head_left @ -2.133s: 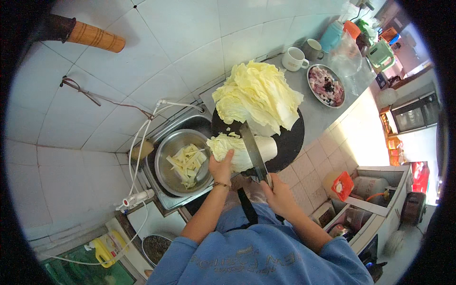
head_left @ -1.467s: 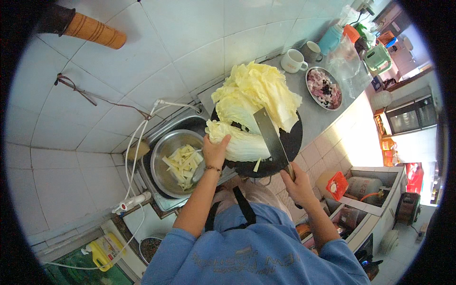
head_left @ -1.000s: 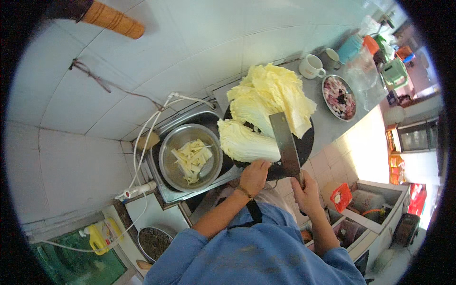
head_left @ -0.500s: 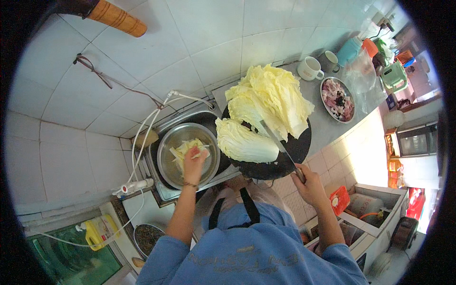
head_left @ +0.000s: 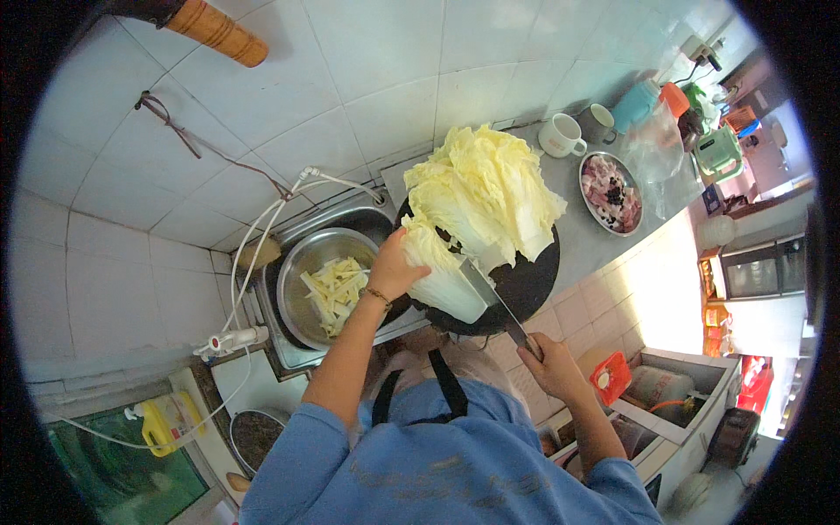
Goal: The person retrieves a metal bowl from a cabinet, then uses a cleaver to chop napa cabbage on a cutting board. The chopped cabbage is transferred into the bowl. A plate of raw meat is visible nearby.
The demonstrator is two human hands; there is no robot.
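At a tiled kitchen counter, we see the left hand (head_left: 398, 267) half-curled over the leafy end of a pale cabbage piece (head_left: 451, 296), thumb and fingers apart with the leaf gripped between them. To its right and nearer the body, we find the right hand (head_left: 544, 359) wrapped closed around the handle of a cleaver (head_left: 480, 285), whose blade slants up and away from the knuckles, along the right side of the cabbage piece; whether steel and leaf touch, we cannot tell. Under the cabbage piece, between the two hands and beyond them, we make out a round black board (head_left: 535, 282). Just past the left hand, we note a heap of loose yellow leaves (head_left: 490, 192). To that hand's left, we see cut pale strips (head_left: 335, 296) in a metal bowl (head_left: 289, 306) set in a sink (head_left: 289, 353). Well beyond the right hand, up the counter, we spot raw meat with dark bits (head_left: 610, 191) in a metal dish (head_left: 627, 231), near a white mug (head_left: 558, 137)
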